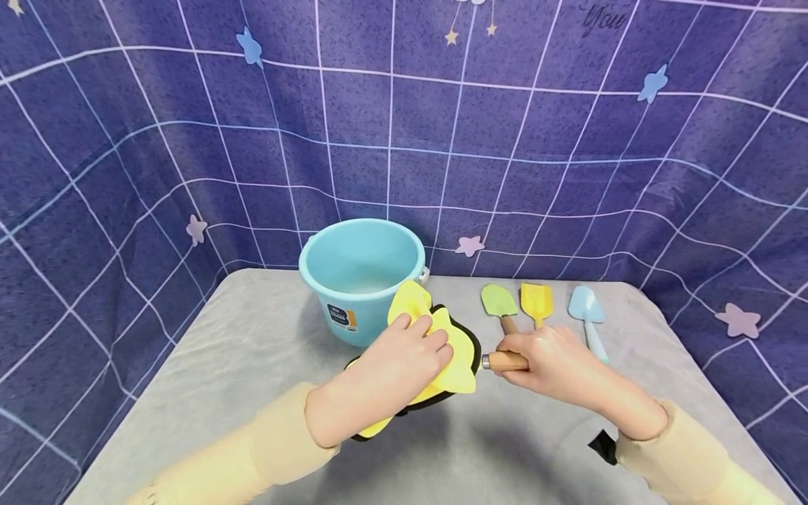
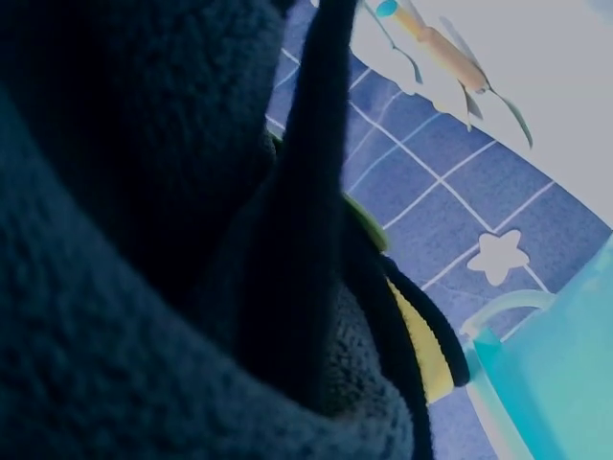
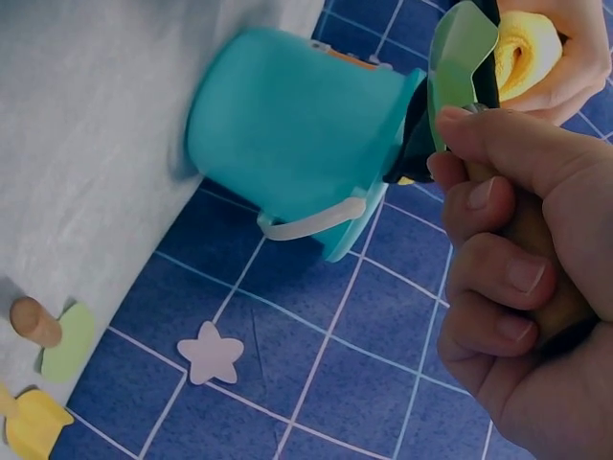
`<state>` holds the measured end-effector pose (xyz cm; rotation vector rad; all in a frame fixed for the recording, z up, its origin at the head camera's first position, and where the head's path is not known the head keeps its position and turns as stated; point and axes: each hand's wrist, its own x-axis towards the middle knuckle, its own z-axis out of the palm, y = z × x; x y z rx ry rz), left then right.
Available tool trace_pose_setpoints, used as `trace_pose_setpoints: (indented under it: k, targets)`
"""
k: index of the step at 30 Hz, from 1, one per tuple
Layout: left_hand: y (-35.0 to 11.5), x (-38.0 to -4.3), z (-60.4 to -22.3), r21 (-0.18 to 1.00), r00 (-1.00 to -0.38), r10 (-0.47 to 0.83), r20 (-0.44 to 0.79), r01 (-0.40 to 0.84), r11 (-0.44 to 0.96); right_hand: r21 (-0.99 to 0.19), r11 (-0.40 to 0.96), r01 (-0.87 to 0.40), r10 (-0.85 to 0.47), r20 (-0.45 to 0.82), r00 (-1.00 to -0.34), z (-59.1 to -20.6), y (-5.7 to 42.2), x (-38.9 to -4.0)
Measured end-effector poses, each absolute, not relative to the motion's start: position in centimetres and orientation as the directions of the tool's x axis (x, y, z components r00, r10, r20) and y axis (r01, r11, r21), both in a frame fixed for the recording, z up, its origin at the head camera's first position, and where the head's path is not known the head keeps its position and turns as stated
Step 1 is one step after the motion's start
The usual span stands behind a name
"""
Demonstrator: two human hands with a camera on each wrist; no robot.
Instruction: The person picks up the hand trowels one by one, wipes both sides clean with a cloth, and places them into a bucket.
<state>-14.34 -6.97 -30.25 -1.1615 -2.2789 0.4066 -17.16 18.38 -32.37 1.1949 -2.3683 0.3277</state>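
My left hand grips a yellow cloth with black edging, bunched up in front of the bucket. My right hand is wrapped around the wooden handle of a small trowel. In the head view the cloth covers the trowel's blade. From the right wrist, the green blade shows beside the cloth and the left hand. Dark fuzzy fabric fills much of the left wrist view, hiding the left fingers.
A light blue bucket stands at the back of the grey-covered table. To its right lie a green trowel, a yellow shovel and a light blue shovel. A blue grid-patterned curtain hangs behind.
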Motion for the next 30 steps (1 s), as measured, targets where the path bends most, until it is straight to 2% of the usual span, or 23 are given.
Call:
trace_pose_setpoints:
  k: [11, 15, 20, 30]
  targets:
    - [-8.7, -14.2, -30.4, -0.441, -0.496, 0.812, 0.307, 0.682, 0.583, 0.003, 0.592, -0.806, -0.700, 0.497, -0.513, -32.5, 18.4, -17.0]
    - [-9.2, -14.3, -30.4, -0.426, -0.483, 0.809, 0.334, 0.688, 0.587, -0.008, 0.590, -0.807, -0.699, 0.494, -0.516, -32.4, 18.5, -17.0]
    - [-10.2, -14.3, -30.8, -0.408, -0.459, 0.808, 0.369, 0.701, 0.585, 0.003, 0.566, -0.824, -0.711, 0.508, -0.487, -32.4, 18.5, -16.9]
    - [-12.4, -14.1, -31.1, -0.327, -0.488, 0.781, 0.389, 0.720, 0.612, 0.010, 0.565, -0.825, -0.713, 0.509, -0.482, -32.5, 18.4, -16.8]
